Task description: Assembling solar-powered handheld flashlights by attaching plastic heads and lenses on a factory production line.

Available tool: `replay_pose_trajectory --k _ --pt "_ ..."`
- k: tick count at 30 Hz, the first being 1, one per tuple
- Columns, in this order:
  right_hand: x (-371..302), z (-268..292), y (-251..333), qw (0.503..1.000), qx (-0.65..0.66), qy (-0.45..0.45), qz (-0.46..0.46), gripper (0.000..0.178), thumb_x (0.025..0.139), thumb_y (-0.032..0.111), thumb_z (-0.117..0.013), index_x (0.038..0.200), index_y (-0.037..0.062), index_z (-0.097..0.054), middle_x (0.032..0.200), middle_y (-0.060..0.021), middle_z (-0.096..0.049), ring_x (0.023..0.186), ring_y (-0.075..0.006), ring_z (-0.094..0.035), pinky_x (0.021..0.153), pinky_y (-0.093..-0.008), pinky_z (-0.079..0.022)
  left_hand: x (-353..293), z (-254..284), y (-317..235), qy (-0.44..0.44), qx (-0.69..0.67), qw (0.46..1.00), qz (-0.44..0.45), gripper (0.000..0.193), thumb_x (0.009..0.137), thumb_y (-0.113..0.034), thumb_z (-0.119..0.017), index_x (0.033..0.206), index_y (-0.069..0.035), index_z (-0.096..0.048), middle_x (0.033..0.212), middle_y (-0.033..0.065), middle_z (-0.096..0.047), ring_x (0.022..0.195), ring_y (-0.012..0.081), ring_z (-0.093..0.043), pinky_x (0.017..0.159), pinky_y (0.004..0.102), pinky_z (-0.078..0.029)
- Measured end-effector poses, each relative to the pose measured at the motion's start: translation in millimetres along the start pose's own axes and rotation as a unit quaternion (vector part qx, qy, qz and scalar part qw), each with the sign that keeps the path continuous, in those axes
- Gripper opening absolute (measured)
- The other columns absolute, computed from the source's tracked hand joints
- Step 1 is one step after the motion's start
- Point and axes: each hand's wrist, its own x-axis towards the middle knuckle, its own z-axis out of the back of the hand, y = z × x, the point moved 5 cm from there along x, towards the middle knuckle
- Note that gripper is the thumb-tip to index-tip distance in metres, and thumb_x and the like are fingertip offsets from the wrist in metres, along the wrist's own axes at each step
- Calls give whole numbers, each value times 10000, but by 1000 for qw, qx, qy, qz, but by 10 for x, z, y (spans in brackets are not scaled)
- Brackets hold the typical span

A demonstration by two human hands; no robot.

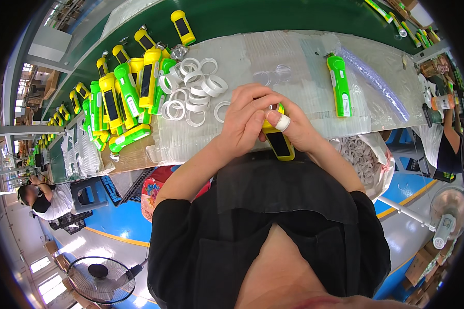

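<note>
My left hand (pixel 244 121) and my right hand (pixel 296 124) meet over the head end of a yellow flashlight (pixel 280 144) with a dark panel, close to my chest. Both hands are closed around that end, and their fingers hide most of it. White tape wraps my right thumb. Left of my hands lies a pile of white plastic rings (pixel 195 78). Beyond the fingers, clear round lenses (pixel 282 72) rest on the table. A green and yellow flashlight (pixel 338 86) lies alone to the right.
Several yellow and green flashlights (pixel 110 102) are heaped at the left of the plastic-covered table (pixel 232 51). A roll of bubble wrap (pixel 375 84) lies at right. Below the edge hangs a sack of white rings (pixel 357 156). Fans (pixel 101 279) and a co-worker (pixel 53 198) are farther off.
</note>
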Motion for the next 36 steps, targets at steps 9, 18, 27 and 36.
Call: replay_pose_trajectory --k 9,18,27,36 --pt "54 -25 2 997 -41 7 65 362 962 188 -561 1281 46 -470 1026 -87 -576 801 -172 -596 699 -306 -500 -65 93 -27 -88 25 994 -51 307 858 -156 -540 1105 11 -611 1129 177 -594 1029 351 -557 911 442 -438" --pt "351 397 249 974 -81 -80 194 317 943 187 -586 1219 63 -494 865 -81 -609 728 -129 -584 685 -274 -485 -304 606 236 121 308 940 85 508 731 -268 -796 1177 -97 -624 1127 109 -617 997 284 -598 814 372 -507" --pt "356 428 244 973 -55 -65 213 328 933 154 -598 1227 55 -490 885 -74 -606 732 -113 -585 687 -264 -496 -438 362 393 214 361 897 142 484 844 -214 -690 1297 -136 -535 1142 121 -582 943 294 -605 784 386 -519" --pt "354 553 243 975 -40 -31 215 350 920 134 -629 1232 62 -487 933 -52 -595 759 -99 -589 683 -255 -512 -347 151 603 154 -33 902 402 472 824 -173 -739 1235 -74 -529 1073 129 -625 822 222 -660 738 339 -527"
